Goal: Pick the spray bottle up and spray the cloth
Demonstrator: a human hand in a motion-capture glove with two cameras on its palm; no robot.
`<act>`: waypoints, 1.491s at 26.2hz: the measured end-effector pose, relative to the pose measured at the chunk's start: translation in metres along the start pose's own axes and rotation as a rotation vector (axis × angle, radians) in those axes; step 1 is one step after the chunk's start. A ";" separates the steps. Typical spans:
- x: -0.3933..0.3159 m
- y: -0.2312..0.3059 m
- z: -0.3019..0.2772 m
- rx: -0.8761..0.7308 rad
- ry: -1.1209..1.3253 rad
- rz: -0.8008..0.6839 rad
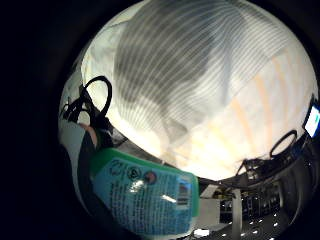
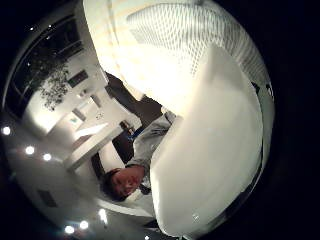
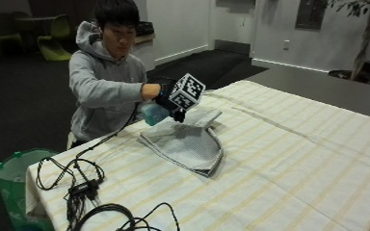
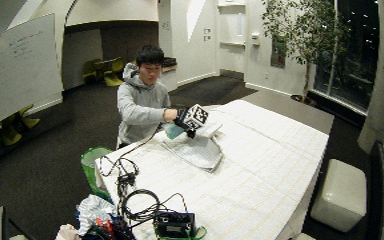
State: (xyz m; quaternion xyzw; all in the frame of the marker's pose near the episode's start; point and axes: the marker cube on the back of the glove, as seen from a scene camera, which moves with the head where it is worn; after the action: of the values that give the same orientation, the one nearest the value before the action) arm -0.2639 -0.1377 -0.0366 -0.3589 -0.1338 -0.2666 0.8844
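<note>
In the outside view my gloved right hand [image 3: 165, 96] grips a spray bottle [image 3: 153, 114] with a teal body, held tilted just above the table. Its white top end [image 3: 201, 115] points out over a grey striped cloth [image 3: 186, 142] that lies folded on the tablecloth. The bottle's blue-green label [image 1: 145, 197] fills the edge of the little finger side palm view, with the cloth [image 1: 175, 70] spread below it. On the thumb side the white part of the bottle [image 2: 210, 150] sits close to the palm, and the cloth [image 2: 190, 30] shows beyond it.
The table [image 3: 300, 159] wears a cream striped tablecloth. Black cables [image 3: 82, 187] coil at its near left corner. A green bin [image 3: 15, 168] stands on the floor beside that corner. The person sits at the table's far left side.
</note>
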 end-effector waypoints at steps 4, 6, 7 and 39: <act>-0.011 0.013 -0.013 0.034 0.028 0.005; -0.012 0.015 -0.017 0.065 0.047 0.008; -0.011 0.015 -0.018 0.082 0.058 0.011; -0.011 -0.012 0.001 0.259 0.327 0.062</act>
State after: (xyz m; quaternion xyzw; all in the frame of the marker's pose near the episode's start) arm -0.2795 -0.1400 -0.0335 -0.1983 -0.0103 -0.2745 0.9408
